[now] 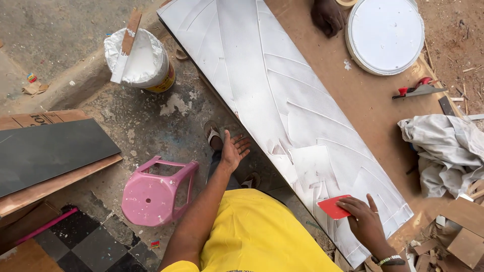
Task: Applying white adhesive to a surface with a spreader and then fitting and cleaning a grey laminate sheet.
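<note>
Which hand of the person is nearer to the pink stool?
The left. The left hand is open in the air just right of the pink stool, not touching it. The right hand is far off, pressing a red scraper on the white board.

shirt [257, 234]: bright yellow, short-sleeved, small dark print at the lower hem
left hand [233, 151]: bare, no ring or band
right hand [367, 221]: bare
wristband [390, 260]: beaded, light and dark
sandals [214, 135]: strapped, worn-looking

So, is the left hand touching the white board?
No, the left hand is open in the air beside the white board, while the right hand presses a red scraper on it.
</note>
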